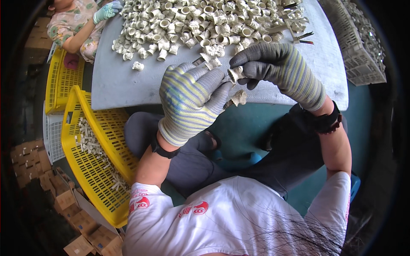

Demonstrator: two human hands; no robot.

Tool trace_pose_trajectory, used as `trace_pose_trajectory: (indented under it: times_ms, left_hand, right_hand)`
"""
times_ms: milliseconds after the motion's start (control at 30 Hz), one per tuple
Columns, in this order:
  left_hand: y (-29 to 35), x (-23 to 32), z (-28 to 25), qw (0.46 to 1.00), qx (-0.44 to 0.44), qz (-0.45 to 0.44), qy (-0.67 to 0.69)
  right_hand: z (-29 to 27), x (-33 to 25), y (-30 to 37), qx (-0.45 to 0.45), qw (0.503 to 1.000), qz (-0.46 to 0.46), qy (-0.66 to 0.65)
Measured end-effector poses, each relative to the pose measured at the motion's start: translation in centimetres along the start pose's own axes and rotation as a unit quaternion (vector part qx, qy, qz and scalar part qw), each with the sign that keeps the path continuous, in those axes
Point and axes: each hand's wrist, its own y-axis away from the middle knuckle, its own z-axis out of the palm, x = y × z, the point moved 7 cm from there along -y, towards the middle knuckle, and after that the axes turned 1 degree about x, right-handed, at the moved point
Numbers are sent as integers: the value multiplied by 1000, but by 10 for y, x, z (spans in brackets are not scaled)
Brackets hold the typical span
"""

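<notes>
My left hand point(191, 96), in a striped grey-palmed glove, is closed in front of me over the near part of the table. What it grips is mostly hidden; a short dark metal end point(198, 61) shows beside its fingers, and a ragged cream piece point(238, 98) sticks out below its thumb. My right hand point(273, 68), gloved alike, pinches a small cream flared tube point(235, 74) between thumb and fingers, right beside the left fingertips. Just beyond the hands, another cream fitting point(213, 63) lies at the near edge of a large heap of cream tubular fittings point(183, 25).
The heap rests on a pale grey table point(115, 81). A yellow crate point(70, 141) holding thin cream scraps stands at left, with another yellow crate point(64, 81) behind. A grey crate point(363, 59) stands at right. Far left, a co-worker's gloved hand point(107, 11) reaches the table. Cardboard boxes point(81, 222) lie lower left.
</notes>
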Motion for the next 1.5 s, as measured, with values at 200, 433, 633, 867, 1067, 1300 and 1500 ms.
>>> trace_pose_trajectory:
  times_ms: [200, 433, 633, 867, 1067, 1300, 1500]
  left_hand:
    - [-5, -5, 1, 999, -38, -12, 0]
    - [-6, -8, -4, 994, -43, 15, -96]
    - [2, -7, -1, 998, -57, -24, -21]
    - [-5, -7, -3, 999, -12, -24, -31]
    - [-16, -63, -82, 981, 16, -172, -91]
    - [221, -162, -362, 765, 161, -533, -323]
    - [425, -134, -405, 631, 63, -635, -441]
  right_hand:
    - [10, 1, -4, 0, 997, 23, -80]
    - [-12, 1, -3, 34, 997, -3, -70]
    - [-2, -5, 3, 18, 999, -23, -32]
    - [-4, -10, -3, 18, 997, -68, -16]
    - [-111, -18, 26, 278, 917, -191, 213]
    - [-105, -61, 43, 371, 751, -164, 521]
    - [-150, -42, 39, 328, 899, -184, 223]
